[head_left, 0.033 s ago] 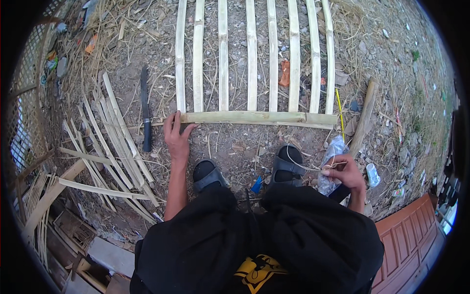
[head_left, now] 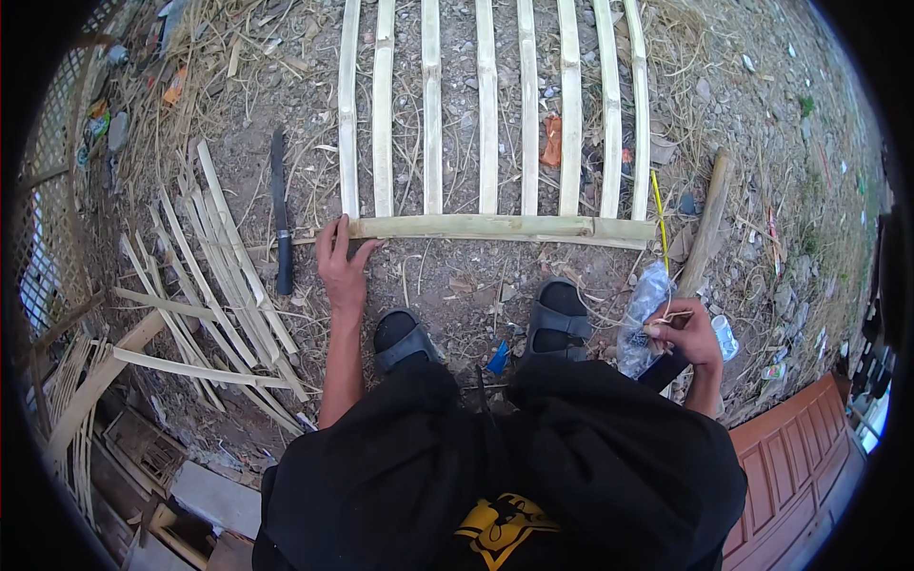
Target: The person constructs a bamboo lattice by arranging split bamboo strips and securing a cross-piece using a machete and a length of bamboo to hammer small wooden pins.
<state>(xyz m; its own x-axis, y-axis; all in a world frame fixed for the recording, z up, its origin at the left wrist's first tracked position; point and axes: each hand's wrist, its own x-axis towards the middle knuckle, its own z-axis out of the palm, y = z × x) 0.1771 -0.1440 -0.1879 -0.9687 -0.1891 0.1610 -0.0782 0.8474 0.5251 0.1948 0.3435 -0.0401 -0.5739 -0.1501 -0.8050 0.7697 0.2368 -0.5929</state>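
Note:
Pale split-bamboo slats [head_left: 486, 105] lie side by side, their near ends against a bamboo crosspiece [head_left: 476, 226]. At the crosspiece's left end is my left hand [head_left: 341, 271], its fingertips touching it and the thumb spread apart. My right hand [head_left: 695, 335] is pinched closed on a thin tan strand [head_left: 678, 313], right of my right foot. Just beside that hand sits a crumpled clear plastic bag [head_left: 640, 319], its contents unclear. Part of the strand trails left toward the foot and is hard to follow.
A dark-handled knife [head_left: 284, 238] lies left of the slats. Loose bamboo strips [head_left: 224, 266] are heaped farther left. On the right are a yellow strip [head_left: 659, 214], a wooden stick [head_left: 709, 224], a plastic cup [head_left: 725, 338] and a brown panelled board [head_left: 790, 457].
My right hand has shifted slightly to the right with the strand, and the strand's loop near my right foot has dropped lower. My left hand stays at the crosspiece's end.

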